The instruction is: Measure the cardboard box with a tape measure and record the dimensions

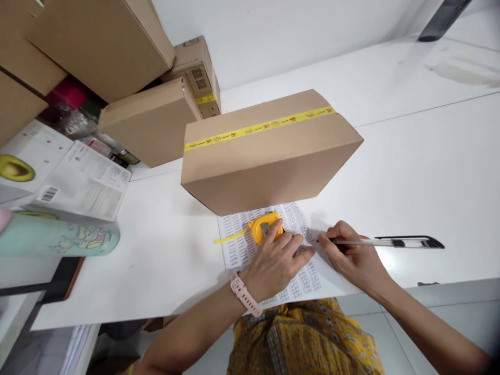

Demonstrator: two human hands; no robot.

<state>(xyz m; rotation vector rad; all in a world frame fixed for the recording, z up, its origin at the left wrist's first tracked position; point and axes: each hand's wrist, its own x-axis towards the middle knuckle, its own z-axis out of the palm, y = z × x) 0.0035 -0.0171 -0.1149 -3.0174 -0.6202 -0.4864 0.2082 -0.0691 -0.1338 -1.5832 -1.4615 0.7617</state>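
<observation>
My right hand (pixel 353 258) grips a pen (pixel 359 241) with a clear barrel and black clip, its tip at the right part of a sheet of paper (pixel 300 286) filled with columns of handwritten entries. Across the sheet rests my left hand (pixel 275 263), fingers apart, a pink band on its wrist. Its index fingertip touches a yellow tape measure (pixel 258 229), whose short length of yellow blade sticks out leftward. Just beyond stands a closed cardboard box (pixel 253 172) sealed with yellow printed tape; its near bottom edge meets the top of the sheet.
More cardboard boxes (pixel 148 122) are stacked at the back left. A mint-green bottle (pixel 78 234) lies in front of a white printed carton (pixel 88 179) at the left. The white table (pixel 422 198) extends right, with a dark cylindrical object (pixel 443 21) at the far back.
</observation>
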